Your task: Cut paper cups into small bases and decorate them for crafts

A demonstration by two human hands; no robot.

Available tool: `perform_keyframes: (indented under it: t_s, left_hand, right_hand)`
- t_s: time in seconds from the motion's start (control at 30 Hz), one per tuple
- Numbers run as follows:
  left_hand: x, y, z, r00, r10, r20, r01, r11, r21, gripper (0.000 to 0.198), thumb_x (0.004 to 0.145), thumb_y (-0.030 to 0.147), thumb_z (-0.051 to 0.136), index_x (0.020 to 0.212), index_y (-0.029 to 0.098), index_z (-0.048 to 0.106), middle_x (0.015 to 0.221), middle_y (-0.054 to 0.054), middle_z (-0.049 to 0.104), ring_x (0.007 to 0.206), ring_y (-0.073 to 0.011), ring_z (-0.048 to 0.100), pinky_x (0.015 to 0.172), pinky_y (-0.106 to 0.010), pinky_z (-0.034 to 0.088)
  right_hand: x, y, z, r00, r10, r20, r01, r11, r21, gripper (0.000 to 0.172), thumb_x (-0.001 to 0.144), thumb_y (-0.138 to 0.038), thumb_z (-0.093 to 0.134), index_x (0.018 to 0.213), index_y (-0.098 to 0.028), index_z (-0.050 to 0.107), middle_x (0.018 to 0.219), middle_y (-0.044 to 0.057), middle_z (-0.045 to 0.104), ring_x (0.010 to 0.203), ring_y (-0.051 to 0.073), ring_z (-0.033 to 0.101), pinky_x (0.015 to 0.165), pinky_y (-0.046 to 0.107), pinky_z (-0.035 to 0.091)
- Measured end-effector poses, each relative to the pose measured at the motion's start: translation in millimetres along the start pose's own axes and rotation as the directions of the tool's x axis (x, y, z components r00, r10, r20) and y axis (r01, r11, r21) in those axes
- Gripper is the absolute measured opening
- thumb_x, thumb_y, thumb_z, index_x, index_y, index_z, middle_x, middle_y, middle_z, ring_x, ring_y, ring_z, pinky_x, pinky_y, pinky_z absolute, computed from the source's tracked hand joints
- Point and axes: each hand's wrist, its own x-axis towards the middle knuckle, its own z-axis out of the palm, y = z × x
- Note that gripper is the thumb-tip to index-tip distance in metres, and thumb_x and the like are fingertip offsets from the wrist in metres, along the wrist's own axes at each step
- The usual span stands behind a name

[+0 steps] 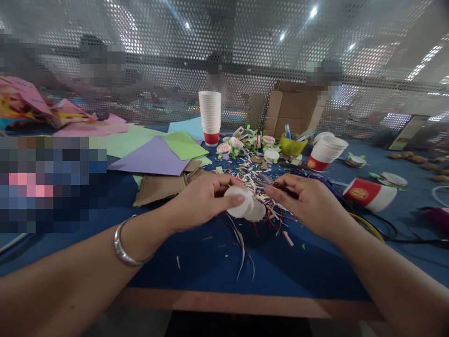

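Note:
Between the thumb and fingers of my left hand [210, 199] is a white paper disc [238, 202], held above the blue tabletop. A second white disc [256, 211] overlaps its right edge; whether it is held or lies on the table I cannot tell. My right hand [307, 201] is closed around scissors [286, 189] with a dark red handle, the thin blades pointing left toward the discs. Paper scraps [277, 213] lie beneath and between both hands. Curled white strips [241, 248] trail below the discs.
A tall cup stack [211, 117] stands behind the hands, near decorated discs [270, 154] and a yellow bowl [293, 145]. To the right are more cups [326, 152], a tipped cup [370, 194] and cables. Coloured paper [150, 157] and cardboard [159, 189] lie left.

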Motion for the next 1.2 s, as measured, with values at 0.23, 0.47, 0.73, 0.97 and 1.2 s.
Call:
perform_keyframes:
  t_s: [0.23,0.47,0.73,0.97,1.2]
  left_hand:
    - [-2.4,-0.6,7.3,0.986,-0.015,0.167,-0.032,0.960,0.278,0.023,0.090,0.036,0.064,0.102,0.018,0.072,0.088,-0.003,0.073,0.078,-0.0169,0.064,0.067,-0.025,0.044]
    - [1.2,1.6,8.2,0.992,-0.027,0.127,-0.033,0.893,0.449,0.024,0.092,0.038,0.059,0.082,0.017,0.065,0.072,0.001,0.060,0.065,-0.0129,0.053,0.058,-0.025,0.034]
    - [-3.6,3.0,-2.7,0.980,0.155,-0.122,-0.099,0.921,0.377,0.024,0.093,0.037,0.060,0.079,0.018,0.063,0.070,0.003,0.054,0.064,-0.0105,0.050,0.058,-0.024,0.036]
    - [-2.2,11.3,-6.5,0.956,0.177,-0.234,-0.061,0.899,0.433,0.020,0.088,0.029,0.066,0.072,0.017,0.062,0.063,0.005,0.049,0.059,-0.0091,0.046,0.055,-0.023,0.035]
    - [-5.6,9.0,2.3,0.989,0.036,-0.141,-0.021,0.995,0.100,0.029,0.091,0.044,0.066,0.081,0.017,0.065,0.061,0.003,0.054,0.052,-0.0088,0.048,0.048,-0.022,0.035]
  right_hand:
    - [1.2,-0.3,-0.3,0.998,0.017,0.063,-0.012,0.996,-0.083,0.039,0.093,-0.059,0.055,0.084,-0.022,0.063,0.076,0.000,0.066,0.066,0.017,0.055,0.060,0.031,0.037]
    - [0.3,-1.5,0.6,0.995,0.002,0.104,0.012,0.991,-0.134,0.033,0.096,-0.053,0.053,0.092,-0.023,0.065,0.081,0.001,0.069,0.071,0.019,0.059,0.064,0.032,0.037]
    - [-3.0,-4.8,2.3,0.992,0.068,0.110,-0.049,0.985,-0.166,0.037,0.097,-0.048,0.054,0.120,-0.020,0.065,0.099,0.008,0.076,0.090,0.027,0.068,0.072,0.035,0.043]
    - [-5.8,-6.1,1.6,0.997,0.008,0.082,-0.011,1.000,0.027,0.032,0.097,-0.047,0.057,0.114,-0.022,0.065,0.099,0.005,0.077,0.090,0.024,0.069,0.076,0.034,0.047]
    - [-5.4,-10.5,2.6,1.000,0.015,-0.015,-0.011,0.978,0.210,0.027,0.091,-0.048,0.067,0.097,-0.021,0.064,0.079,0.000,0.071,0.072,0.018,0.062,0.064,0.029,0.045]
